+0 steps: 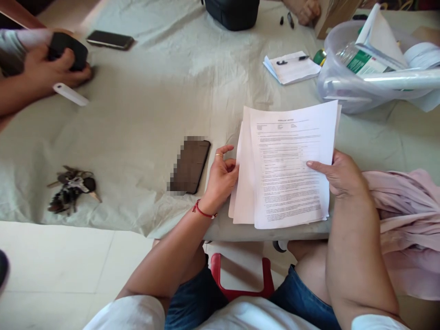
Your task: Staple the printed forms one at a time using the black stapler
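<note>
A pale cloth (165,101) is covering the table, and on its near edge a stack of printed papers (288,169) is lying fanned slightly apart. The sheets are looking light, thin and floppy, likely to slide over one another, so gripping both side edges is probably keeping them squared. The right hand (338,176) is pinching the stack's right edge, thumb lying on top. The left hand (222,176) is touching the left edge with fingers loosely curled, holding nothing firmly. A dark phone (190,166) is lying just beside that hand, keys (70,189) well apart
</note>
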Demonstrator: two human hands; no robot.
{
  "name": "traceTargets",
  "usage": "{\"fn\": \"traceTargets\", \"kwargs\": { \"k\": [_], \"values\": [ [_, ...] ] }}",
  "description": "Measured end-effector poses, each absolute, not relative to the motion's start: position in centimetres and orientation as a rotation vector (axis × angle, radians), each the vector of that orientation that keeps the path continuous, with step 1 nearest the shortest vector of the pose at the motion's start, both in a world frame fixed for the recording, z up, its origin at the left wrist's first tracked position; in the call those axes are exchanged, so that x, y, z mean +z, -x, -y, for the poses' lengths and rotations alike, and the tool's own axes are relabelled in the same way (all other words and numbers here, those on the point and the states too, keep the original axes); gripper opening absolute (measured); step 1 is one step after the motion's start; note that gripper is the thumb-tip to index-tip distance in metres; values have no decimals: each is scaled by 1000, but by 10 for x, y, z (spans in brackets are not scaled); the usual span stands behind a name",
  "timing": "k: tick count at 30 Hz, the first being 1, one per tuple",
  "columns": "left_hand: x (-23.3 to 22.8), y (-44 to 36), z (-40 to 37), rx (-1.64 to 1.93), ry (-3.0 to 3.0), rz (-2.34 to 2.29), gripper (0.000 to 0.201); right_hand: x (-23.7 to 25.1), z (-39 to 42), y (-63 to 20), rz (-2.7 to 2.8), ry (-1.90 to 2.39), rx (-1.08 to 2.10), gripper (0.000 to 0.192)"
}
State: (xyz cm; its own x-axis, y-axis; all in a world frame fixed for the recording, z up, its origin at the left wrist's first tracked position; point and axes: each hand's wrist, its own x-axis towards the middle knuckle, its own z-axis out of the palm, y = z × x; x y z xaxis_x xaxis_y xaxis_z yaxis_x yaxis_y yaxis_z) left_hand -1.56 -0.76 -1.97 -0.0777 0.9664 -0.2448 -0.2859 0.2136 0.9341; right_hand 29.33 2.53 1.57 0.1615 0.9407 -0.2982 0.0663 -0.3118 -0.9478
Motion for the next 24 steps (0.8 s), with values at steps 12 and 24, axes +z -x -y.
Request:
{"fn": "traceTargets", "kwargs": {
  "k": [12, 24],
  "values": [
    [-18, 15, 6, 1311, -899, -1103, 47, 19, -25, -308, 1039, 1526, 1198, 67],
    [-23, 11, 6, 1215, -849, -1199, 41, 7, -27, -312, 1036, 1691, 1055, 44]
  ]
}}
